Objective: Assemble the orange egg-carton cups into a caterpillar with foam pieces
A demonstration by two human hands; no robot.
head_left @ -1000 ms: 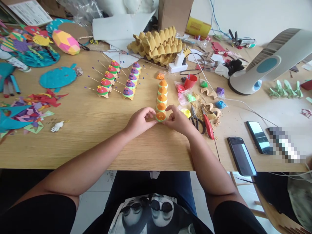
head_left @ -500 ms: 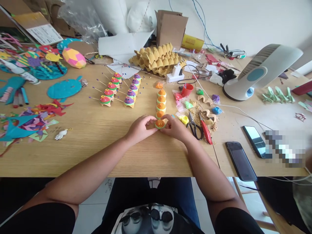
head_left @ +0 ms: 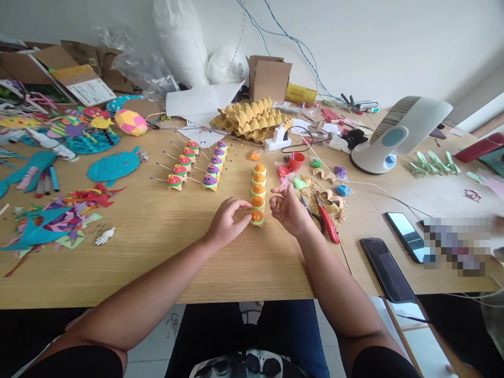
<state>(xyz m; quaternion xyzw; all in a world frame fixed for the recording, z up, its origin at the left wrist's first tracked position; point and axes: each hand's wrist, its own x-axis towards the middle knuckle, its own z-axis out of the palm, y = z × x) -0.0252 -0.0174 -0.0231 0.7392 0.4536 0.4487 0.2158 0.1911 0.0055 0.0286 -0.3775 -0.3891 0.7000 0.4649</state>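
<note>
An egg-carton caterpillar (head_left: 258, 190) with orange tops and pale green edges stands in a line in front of me. Small yellow dots show on its nearest segment. My left hand (head_left: 228, 219) holds the left side of that front segment between thumb and fingertips. To the right of the caterpillar, and apart from it, my right hand (head_left: 290, 211) has its fingers curled around a small yellow bit that looks like clay. Two finished-looking rows, a red caterpillar (head_left: 183, 165) and a purple caterpillar (head_left: 214, 167), stand to the left with toothpick-like sticks poking out.
Scissors (head_left: 313, 214) and a red utility knife (head_left: 328, 226) lie right of my right hand, near bagged clay and carton scraps. Stacked egg trays (head_left: 250, 119) sit behind. A white fan (head_left: 397, 134) and phones (head_left: 388, 270) are at right, paper scraps (head_left: 51, 220) at left.
My right hand has come off the caterpillar's front segment and moved right, its fingers curled. My left hand stays at the front segment. The view has tilted up slightly.
</note>
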